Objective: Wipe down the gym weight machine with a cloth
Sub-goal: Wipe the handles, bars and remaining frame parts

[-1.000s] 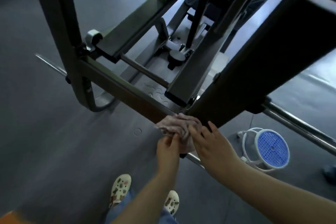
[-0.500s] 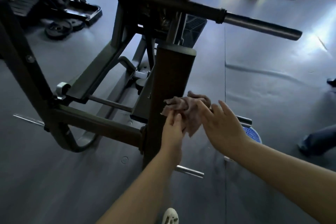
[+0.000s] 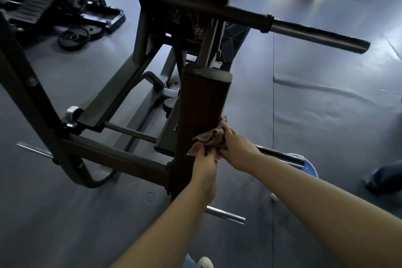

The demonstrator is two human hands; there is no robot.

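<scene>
A: Location of the cloth [image 3: 210,139]?

B: Centre of the frame, crumpled against the right face of the brown upright post [image 3: 201,102] of the weight machine [image 3: 121,93].

A: Hands?

B: Left hand [image 3: 204,166] grips the cloth's lower edge, fingers curled. Right hand [image 3: 236,148] clutches the cloth against the post, fingers curled into it.

A: Surroundings?

B: Barbell [image 3: 217,10] across the top; weight plates [image 3: 74,38] upper left on the floor [image 3: 326,104]
</scene>
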